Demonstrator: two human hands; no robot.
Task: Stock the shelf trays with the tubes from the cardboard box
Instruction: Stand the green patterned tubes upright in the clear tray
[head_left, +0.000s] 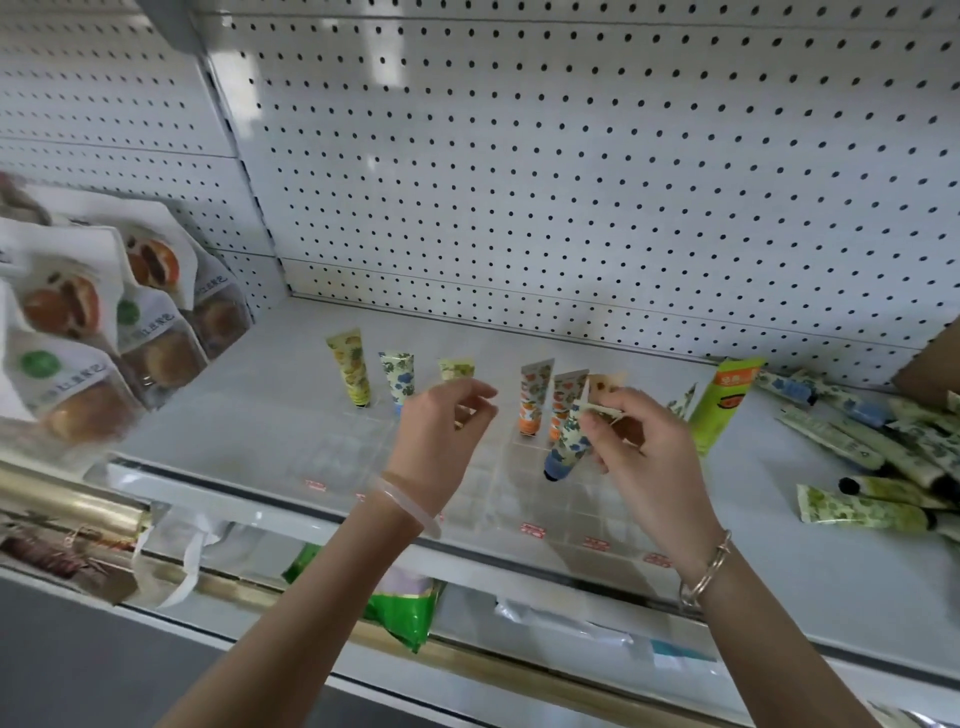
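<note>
Presently the right hand (626, 426) pinches a blue-floral tube (569, 441), cap down, over the clear trays (524, 488); the left hand (447, 415) is half-curled, apparently empty. Risk: toppling the upright tubes (535, 397) at twelve o'clock. Loose tubes (872, 457) lie at three o'clock.

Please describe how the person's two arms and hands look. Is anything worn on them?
Both forearms are bare, with no sleeves or gloves showing. The left wrist wears a pale, translucent bangle. The right wrist wears a thin gold-coloured metal bracelet, apparently two strands.
</note>
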